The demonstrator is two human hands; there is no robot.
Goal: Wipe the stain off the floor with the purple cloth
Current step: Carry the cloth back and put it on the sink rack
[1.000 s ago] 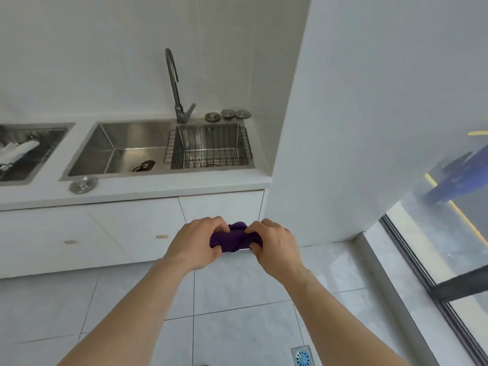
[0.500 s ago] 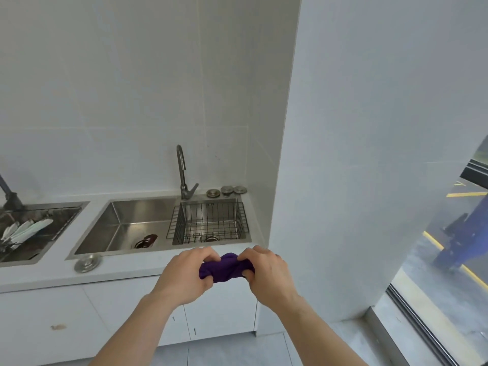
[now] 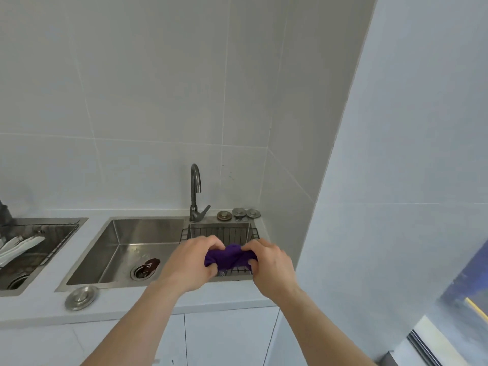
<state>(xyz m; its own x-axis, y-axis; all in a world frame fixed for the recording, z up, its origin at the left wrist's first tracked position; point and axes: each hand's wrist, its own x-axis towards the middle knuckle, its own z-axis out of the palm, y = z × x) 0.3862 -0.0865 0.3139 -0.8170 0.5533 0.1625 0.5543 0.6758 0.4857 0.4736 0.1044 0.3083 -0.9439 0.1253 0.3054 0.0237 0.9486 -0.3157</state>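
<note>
1. Head view — both hands clutch the purple cloth (image 3: 229, 257) over the wire basket (image 3: 239, 233) in the sink (image 3: 126, 249).
2. Left hand (image 3: 190, 262) at 9 o'clock, right hand (image 3: 270, 265) at 3 — fingers curled tight on the cloth.
3. Cloth deep violet, bunched, creased.

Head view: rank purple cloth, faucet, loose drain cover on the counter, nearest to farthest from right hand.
From the right hand:
1. purple cloth, in its grip, shared with the left hand.
2. faucet, behind the sink, up and to the left.
3. drain cover, far left on the counter's front edge.
</note>
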